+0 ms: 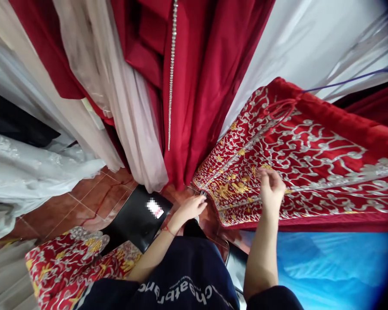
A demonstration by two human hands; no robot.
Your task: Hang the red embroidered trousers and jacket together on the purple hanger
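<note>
Both hands pinch the embroidered red cloth (297,159): left hand (190,209) its edge, right hand (271,189) its top.

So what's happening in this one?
A person is working on a red embroidered cloth that lies spread in front of them. The left hand pinches the cloth's near corner edge, and the right hand rests on the gold and silver embroidery a little further in. Whether either hand holds a needle or thread is too small to tell. Red and pale garments hang behind, and another embroidered piece lies on the tiled floor at lower left.
</note>
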